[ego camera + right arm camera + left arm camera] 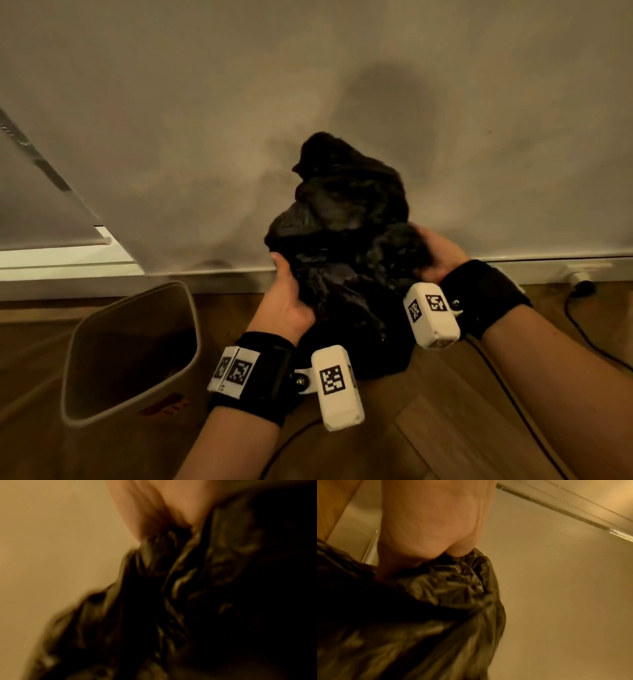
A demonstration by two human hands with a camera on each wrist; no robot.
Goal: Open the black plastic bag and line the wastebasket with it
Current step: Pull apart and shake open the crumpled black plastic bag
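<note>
A crumpled black plastic bag [346,233] is bunched up between both hands in front of the wall, its lower end hanging toward the floor. My left hand [286,294] grips its left side, thumb on the near face and fingers hidden behind the plastic. My right hand [436,255] grips the right side, fingertips buried in the folds. The left wrist view shows my palm [429,524] pressed into the wrinkled bag [423,615]. In the blurred right wrist view the bag [197,595] fills the frame below my hand [164,503]. The beige wastebasket [82,346] stands bare at lower left.
A plain wall [308,85] with a white skirting board [68,270] runs close behind the bag. The floor is wood parquet [428,428]. A black cable [579,318] trails across the floor at right. A roller blind [37,202] hangs at far left.
</note>
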